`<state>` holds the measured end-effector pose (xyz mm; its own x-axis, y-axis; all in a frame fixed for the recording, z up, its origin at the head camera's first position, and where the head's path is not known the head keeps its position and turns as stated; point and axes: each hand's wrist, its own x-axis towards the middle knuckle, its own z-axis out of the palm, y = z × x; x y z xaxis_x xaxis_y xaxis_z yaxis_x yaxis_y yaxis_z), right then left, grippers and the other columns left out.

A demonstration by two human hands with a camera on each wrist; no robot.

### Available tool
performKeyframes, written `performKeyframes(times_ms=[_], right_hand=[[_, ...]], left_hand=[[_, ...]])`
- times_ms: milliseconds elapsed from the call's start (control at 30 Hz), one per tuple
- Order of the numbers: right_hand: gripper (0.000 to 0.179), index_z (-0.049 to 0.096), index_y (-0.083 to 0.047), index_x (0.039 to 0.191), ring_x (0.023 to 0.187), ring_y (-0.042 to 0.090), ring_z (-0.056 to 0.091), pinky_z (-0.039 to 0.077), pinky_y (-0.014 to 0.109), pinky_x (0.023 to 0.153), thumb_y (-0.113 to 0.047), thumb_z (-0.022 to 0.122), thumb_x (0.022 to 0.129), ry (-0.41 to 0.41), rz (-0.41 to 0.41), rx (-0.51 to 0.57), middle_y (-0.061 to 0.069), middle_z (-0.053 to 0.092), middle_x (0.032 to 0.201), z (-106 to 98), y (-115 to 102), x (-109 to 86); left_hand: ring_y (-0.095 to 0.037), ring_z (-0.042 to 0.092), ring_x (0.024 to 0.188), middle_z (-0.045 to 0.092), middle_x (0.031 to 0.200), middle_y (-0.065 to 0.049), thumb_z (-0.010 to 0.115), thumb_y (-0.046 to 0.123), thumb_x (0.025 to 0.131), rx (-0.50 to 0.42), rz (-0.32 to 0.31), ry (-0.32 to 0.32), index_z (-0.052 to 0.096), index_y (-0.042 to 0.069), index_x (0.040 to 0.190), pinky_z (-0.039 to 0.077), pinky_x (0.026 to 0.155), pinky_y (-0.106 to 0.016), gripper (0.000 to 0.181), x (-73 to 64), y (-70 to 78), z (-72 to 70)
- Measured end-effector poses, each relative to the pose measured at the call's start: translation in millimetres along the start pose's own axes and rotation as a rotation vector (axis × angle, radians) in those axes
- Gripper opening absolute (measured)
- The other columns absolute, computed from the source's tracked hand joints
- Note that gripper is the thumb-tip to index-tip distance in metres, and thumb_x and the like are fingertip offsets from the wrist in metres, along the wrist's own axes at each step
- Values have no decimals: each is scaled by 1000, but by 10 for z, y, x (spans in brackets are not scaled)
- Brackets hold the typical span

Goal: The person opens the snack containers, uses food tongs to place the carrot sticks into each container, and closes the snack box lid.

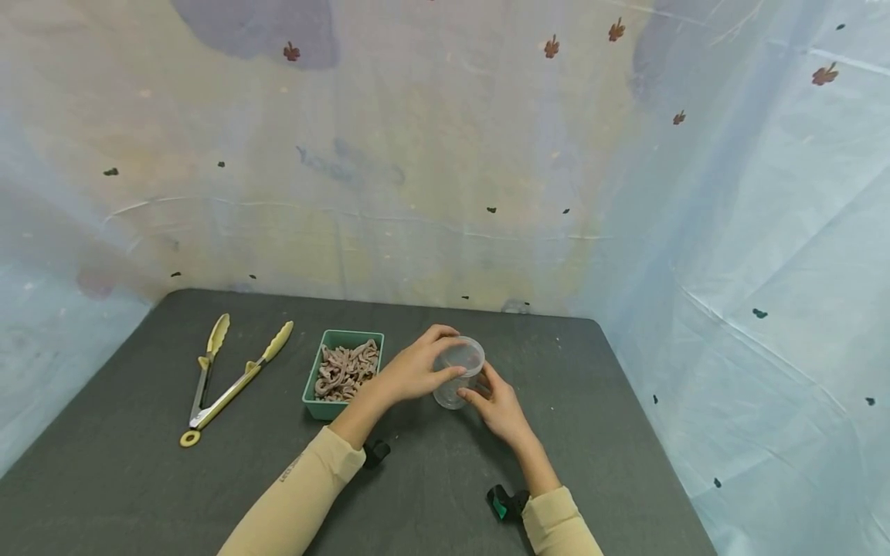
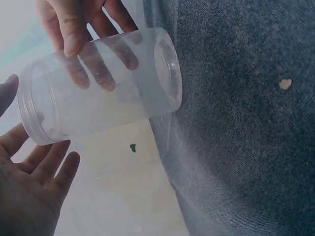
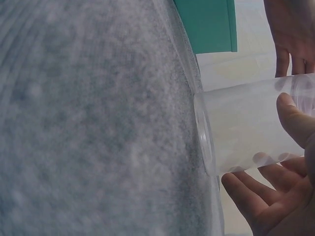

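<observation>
A clear plastic jar (image 1: pixel 450 395) stands upright on the dark table, between both hands. My left hand (image 1: pixel 416 366) holds it round the ringed top end, thumb on the near side. Lower down, my right hand (image 1: pixel 502 409) grips the jar's body from the right. In the left wrist view the jar (image 2: pixel 108 93) looks see-through, the right hand's fingers showing behind its wall. The right wrist view has the jar's base (image 3: pixel 204 132) at the table surface. Whether the top ring is a lid or an open rim, I cannot tell.
Left of the jar sits a green rectangular tub (image 1: pixel 321 409) filled with brownish-grey curled pieces (image 1: pixel 344 371). Farther left, metal tongs (image 1: pixel 225 398) with yellow tips lie spread apart. The dark table (image 1: pixel 591 463) ends at a patterned plastic sheet (image 1: pixel 431 255) behind.
</observation>
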<state>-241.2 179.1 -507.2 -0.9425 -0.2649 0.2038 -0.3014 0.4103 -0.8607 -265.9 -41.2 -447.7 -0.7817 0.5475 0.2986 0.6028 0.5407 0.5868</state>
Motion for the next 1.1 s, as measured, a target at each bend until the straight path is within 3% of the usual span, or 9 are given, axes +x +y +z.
performKeyframes(times_ms=[167,367,567,900,1100], right_hand=[[76,34,-9,163,140,41,51,47,56,108,-23,74,100,-11,1,8,20,47,157,-1,-3,1],[76,34,-10,163,140,42,51,47,56,108,-24,73,100,-6,-1,12,21,47,157,-1,-6,1],[77,33,-9,163,141,42,50,47,56,108,-24,73,100,-12,2,10,21,45,158,-3,-7,-7],[77,32,-8,163,141,42,49,47,56,108,-24,73,100,-18,8,11,21,44,158,-8,-2,-2],[77,32,-9,163,141,41,49,48,56,108,-24,73,100,-19,7,15,21,45,158,-10,0,-7]], left_hand=[[-29,44,145,34,164,-8,66,41,104,-14,-13,-8,51,16,154,48,108,-53,58,7,-5,-3],[-31,29,155,24,171,-7,58,37,108,-55,39,-80,43,13,160,38,116,-58,59,12,-62,-33],[-30,29,155,24,171,-3,56,35,109,-49,42,-106,41,13,161,36,118,-57,58,5,-66,-20],[-34,35,150,33,165,-13,63,33,107,-31,32,-56,44,13,159,41,114,-57,59,3,-41,-6],[-32,41,144,39,159,-12,69,34,103,-18,10,-10,49,13,155,45,110,-54,59,3,-14,16]])
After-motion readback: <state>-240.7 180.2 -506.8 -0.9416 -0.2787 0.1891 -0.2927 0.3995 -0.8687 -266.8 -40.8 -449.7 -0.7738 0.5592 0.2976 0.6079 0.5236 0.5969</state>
